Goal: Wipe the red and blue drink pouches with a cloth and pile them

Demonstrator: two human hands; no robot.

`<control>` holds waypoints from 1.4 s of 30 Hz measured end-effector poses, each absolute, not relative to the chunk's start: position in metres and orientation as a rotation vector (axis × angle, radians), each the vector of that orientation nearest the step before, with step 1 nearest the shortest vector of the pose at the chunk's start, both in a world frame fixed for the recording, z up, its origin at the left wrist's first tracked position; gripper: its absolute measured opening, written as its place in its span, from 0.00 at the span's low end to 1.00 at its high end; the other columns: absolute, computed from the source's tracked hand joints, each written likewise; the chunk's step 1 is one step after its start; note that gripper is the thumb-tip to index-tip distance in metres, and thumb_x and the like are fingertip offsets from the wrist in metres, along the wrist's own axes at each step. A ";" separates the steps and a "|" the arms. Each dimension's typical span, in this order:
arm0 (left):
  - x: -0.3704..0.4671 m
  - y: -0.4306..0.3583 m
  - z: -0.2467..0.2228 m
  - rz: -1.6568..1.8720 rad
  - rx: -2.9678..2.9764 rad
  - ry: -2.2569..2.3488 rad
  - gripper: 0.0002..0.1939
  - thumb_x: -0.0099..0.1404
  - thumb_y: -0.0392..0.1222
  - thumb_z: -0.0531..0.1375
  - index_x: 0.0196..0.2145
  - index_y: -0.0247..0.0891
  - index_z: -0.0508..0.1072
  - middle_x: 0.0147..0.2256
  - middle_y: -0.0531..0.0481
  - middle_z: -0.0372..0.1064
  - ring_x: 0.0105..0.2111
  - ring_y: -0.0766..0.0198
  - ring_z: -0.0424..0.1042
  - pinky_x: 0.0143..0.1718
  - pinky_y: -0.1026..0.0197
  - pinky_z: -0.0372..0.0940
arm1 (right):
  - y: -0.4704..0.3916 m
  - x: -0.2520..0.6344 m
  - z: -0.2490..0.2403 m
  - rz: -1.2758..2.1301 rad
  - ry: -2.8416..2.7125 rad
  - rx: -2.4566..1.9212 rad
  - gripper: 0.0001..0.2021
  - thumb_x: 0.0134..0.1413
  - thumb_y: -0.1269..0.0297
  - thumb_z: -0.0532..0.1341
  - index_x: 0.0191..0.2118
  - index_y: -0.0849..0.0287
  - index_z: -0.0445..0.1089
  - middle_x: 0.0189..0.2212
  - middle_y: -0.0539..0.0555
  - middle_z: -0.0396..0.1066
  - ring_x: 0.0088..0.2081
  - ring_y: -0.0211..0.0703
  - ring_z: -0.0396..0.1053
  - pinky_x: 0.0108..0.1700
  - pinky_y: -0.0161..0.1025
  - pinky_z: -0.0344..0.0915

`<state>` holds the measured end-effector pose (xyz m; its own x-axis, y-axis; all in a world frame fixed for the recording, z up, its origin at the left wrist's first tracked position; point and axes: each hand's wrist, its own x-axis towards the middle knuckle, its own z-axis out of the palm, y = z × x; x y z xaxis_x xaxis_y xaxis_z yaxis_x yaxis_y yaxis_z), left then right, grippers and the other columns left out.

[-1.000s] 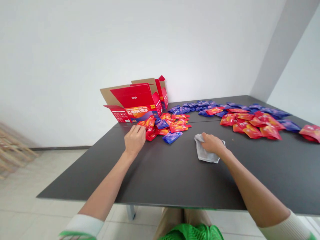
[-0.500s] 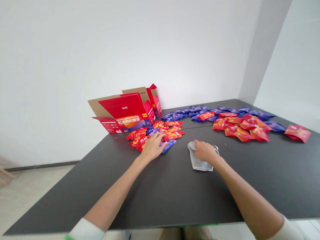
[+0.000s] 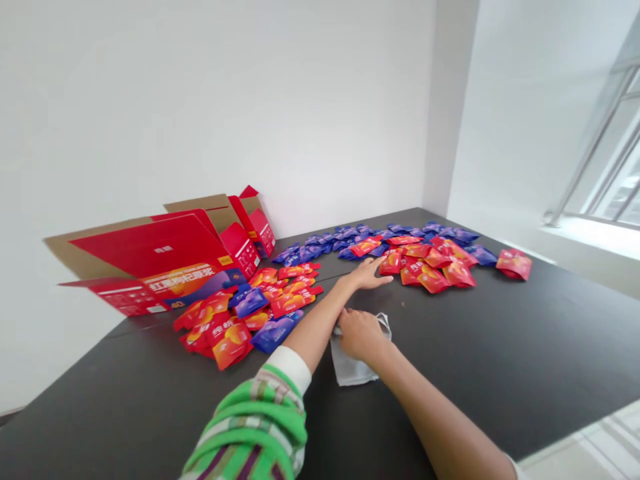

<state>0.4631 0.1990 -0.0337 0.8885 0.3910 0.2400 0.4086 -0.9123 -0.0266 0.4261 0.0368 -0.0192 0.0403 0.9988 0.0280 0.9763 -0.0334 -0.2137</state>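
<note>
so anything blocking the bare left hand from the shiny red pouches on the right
Nothing visible stands between them; the bare left hand is at the left edge of the shiny red pouches, though contact can't be judged.

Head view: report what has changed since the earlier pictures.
The left hand has moved right, from the mixed pouch pile to the near edge of the red pouches; whether it touches them is unclear. The view has turned right, bringing a window in. The right hand stays on the grey cloth; open boxes and pouches look unmoved.
</note>
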 end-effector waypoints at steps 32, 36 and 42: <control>0.203 0.053 -0.028 -0.375 -3.253 -0.902 0.21 0.66 0.43 0.49 0.56 0.53 0.58 0.60 0.51 0.49 0.58 0.58 0.53 0.57 0.53 0.54 | 0.039 0.458 -0.011 0.299 -1.746 -2.296 0.14 0.53 0.65 0.50 0.45 0.62 0.62 0.43 0.63 0.68 0.45 0.53 0.67 0.41 0.42 0.60; 0.202 0.043 -0.027 -0.432 -3.368 -0.999 0.32 0.54 0.52 0.61 0.56 0.49 0.59 0.59 0.48 0.49 0.58 0.52 0.51 0.57 0.51 0.52 | 0.029 0.415 -0.020 0.276 -2.189 -1.979 0.14 0.54 0.64 0.50 0.46 0.61 0.60 0.41 0.61 0.69 0.43 0.51 0.68 0.40 0.40 0.59; 0.208 0.047 -0.036 -0.825 -3.322 -1.299 0.17 0.57 0.45 0.58 0.44 0.40 0.63 0.43 0.48 0.65 0.45 0.58 0.65 0.47 0.55 0.61 | 0.016 0.383 -0.025 0.233 -2.416 -1.698 0.13 0.53 0.66 0.51 0.46 0.60 0.58 0.42 0.59 0.68 0.43 0.46 0.67 0.39 0.37 0.57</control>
<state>0.2079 0.0468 -0.0355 0.6699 0.7134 0.2056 0.4897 -0.6327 0.6000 0.3829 0.0158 -0.0251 -0.3319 0.9416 0.0562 0.9135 0.3357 -0.2297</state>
